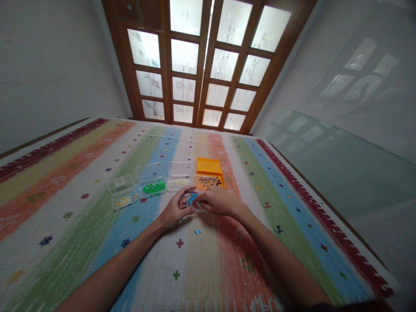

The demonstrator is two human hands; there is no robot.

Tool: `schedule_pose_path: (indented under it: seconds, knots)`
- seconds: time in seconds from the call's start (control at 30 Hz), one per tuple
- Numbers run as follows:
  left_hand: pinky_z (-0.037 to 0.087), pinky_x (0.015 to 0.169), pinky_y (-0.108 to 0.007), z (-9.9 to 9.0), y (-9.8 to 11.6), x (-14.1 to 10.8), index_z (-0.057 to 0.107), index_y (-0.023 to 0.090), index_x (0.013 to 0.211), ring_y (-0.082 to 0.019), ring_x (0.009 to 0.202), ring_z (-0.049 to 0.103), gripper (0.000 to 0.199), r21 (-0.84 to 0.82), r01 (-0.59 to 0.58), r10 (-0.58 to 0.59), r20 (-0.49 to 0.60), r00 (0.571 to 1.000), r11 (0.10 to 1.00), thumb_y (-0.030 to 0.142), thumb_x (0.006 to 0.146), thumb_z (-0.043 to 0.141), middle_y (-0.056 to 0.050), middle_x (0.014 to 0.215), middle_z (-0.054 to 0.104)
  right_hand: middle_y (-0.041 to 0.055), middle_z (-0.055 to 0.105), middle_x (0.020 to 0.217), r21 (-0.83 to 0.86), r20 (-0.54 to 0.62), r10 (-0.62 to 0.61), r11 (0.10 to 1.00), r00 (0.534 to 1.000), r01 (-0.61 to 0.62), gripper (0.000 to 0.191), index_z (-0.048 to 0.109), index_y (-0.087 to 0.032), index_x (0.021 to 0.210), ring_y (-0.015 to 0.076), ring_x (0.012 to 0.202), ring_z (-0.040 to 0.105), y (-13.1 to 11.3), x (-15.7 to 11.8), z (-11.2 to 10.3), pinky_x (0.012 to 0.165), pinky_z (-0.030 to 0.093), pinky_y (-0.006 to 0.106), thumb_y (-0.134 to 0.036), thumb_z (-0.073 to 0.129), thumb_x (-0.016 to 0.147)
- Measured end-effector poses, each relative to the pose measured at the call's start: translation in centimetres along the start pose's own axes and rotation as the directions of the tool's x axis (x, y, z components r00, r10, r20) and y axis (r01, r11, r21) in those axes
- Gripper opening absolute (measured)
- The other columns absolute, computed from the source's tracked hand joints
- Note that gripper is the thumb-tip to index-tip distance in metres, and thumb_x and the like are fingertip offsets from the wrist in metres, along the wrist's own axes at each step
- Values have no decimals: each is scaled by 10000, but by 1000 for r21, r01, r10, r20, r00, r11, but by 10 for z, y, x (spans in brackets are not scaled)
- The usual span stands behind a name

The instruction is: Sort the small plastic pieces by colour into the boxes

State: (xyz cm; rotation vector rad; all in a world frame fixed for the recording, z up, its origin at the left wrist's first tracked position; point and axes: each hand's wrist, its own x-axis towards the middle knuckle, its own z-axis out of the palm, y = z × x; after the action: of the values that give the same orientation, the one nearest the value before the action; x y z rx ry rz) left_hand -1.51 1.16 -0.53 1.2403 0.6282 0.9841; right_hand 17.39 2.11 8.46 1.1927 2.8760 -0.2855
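Observation:
A small clear plastic box point(191, 208) with blue pieces point(192, 199) in it lies between my hands. My left hand point(177, 209) grips the box at its left side, thumb along the near edge. Over the box's right part, my right hand point(213, 200) has its fingers bent together and pointing down into the blue pieces. Whatever is between those fingertips is hidden. Closer to me, a few loose blue pieces point(198, 232) lie on the striped cloth point(162, 268).
Behind my hands stand an open orange case point(209, 165) with a clear tray of brownish pieces point(208, 181), and a clear box of cream pieces point(178, 183). To the left are open boxes of green pieces point(154, 187) and yellow pieces point(126, 200). Wooden glazed doors point(201, 65) stand beyond.

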Motion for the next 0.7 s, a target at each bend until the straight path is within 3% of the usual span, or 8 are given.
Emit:
schedule_pose_path:
  seconds: [0.13, 0.33, 0.53, 0.7]
  knots:
    - [533, 902, -350, 0, 0, 0, 507, 216, 1335, -222, 1017, 674, 687, 5, 18, -18, 0, 1000, 1000, 187, 703, 776, -105, 1237, 629, 51, 757, 794, 25, -58, -27, 999, 998, 28, 292, 781, -245, 1032, 150, 663, 617, 2, -6, -2, 611, 324, 246, -146, 552, 880]
    - [508, 971, -364, 1, 2, 0, 562, 215, 1283, -260, 1170, 611, 644, 35, -17, 19, -41, 999, 999, 167, 679, 779, -110, 1326, 582, 18, 717, 686, 166, -48, -75, 983, 996, 82, 256, 785, -209, 995, 119, 590, 577, -8, -31, 0, 606, 355, 225, -159, 598, 827]
    - [526, 904, -331, 3, 3, -1, 543, 216, 1299, -225, 1056, 649, 663, 17, 22, -21, -37, 999, 1000, 161, 680, 772, -95, 1260, 609, 58, 723, 723, 129, 89, -63, 990, 994, 51, 188, 763, -179, 956, 148, 620, 605, -25, -46, 34, 568, 323, 239, -267, 612, 886]
    - [529, 883, -336, 3, 2, -1, 533, 208, 1307, -199, 967, 666, 663, 16, 11, -10, -34, 999, 1000, 178, 690, 773, -104, 1259, 609, 58, 724, 752, 78, -16, 30, 997, 999, -29, 203, 706, -165, 923, 133, 586, 583, -36, -52, 65, 551, 273, 249, -272, 536, 951]
